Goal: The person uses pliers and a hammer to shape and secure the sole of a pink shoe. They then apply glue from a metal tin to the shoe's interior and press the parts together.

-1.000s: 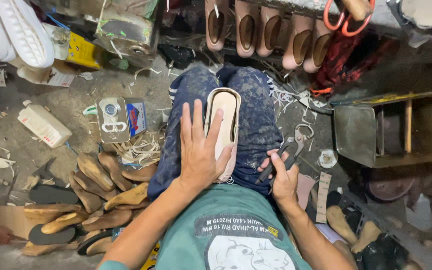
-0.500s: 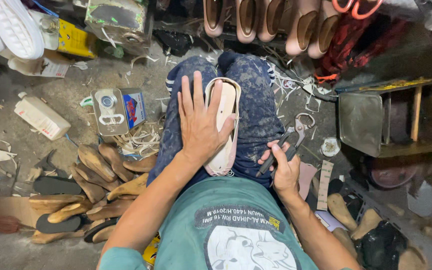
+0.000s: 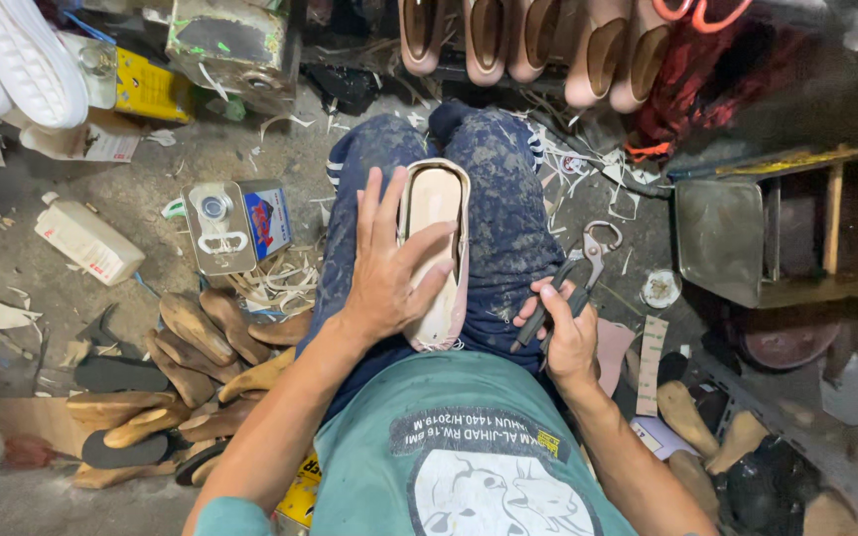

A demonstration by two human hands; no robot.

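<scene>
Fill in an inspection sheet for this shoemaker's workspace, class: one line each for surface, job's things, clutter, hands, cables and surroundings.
Surface: bare dirty floor, littered with pale shavings; the work rests on the person's lap.
Job's things: shoe, sole side up, lying along the lap; pincers with metal handles.
Clutter: pile of wooden soles beside the left leg; flat tin can; white bottle lying on its side.
Hands: left hand pressed flat on the shoe; right hand gripping the pincers on the right thigh.
Cables: nothing seen.
Surroundings: row of pink shoes ahead; white soles at upper left; metal box at right.
</scene>
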